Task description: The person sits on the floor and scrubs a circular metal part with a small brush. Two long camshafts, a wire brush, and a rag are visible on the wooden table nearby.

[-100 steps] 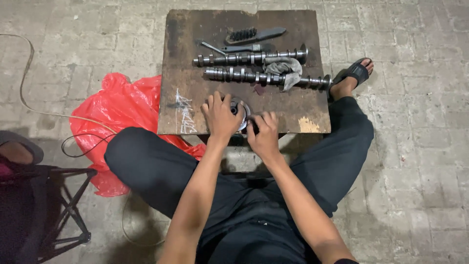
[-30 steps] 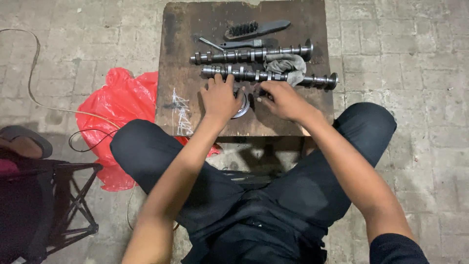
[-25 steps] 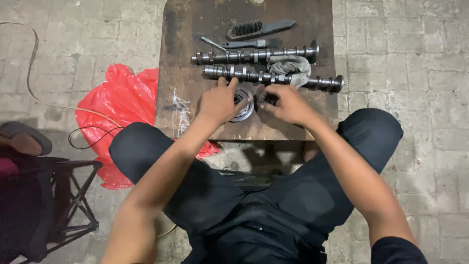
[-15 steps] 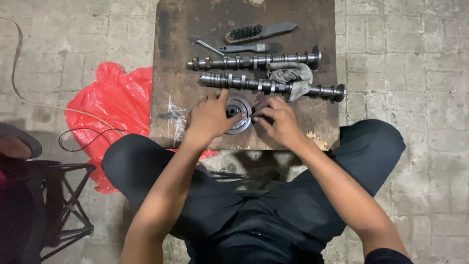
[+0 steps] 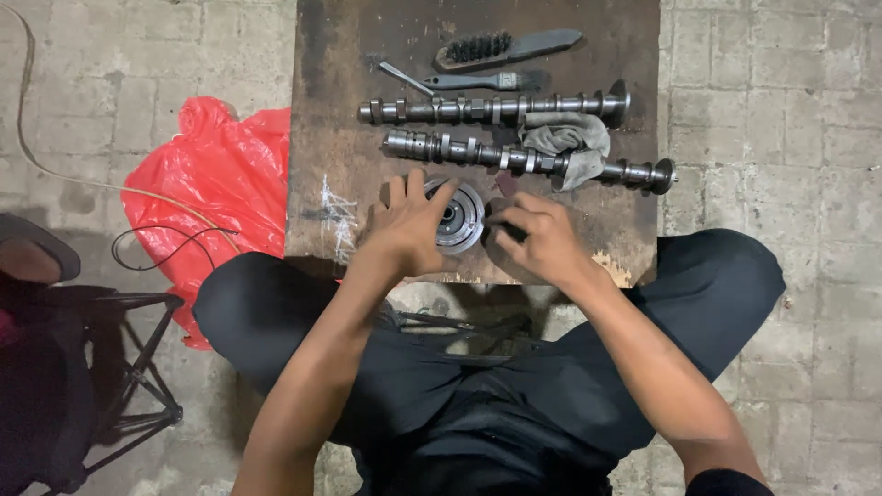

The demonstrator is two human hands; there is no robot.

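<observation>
As it's solid metal, the round gear (image 5: 457,217) looks heavy, stiff, oily — left hand (image 5: 411,230) fingers clamped on its 9 o'clock rim, right hand (image 5: 542,241) fingers curled, grip unclear.

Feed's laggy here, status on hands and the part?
Left hand gripping round metal sprocket on wooden board. Right hand at its edge, grasp unclear. Two camshafts beyond, apart.
</observation>
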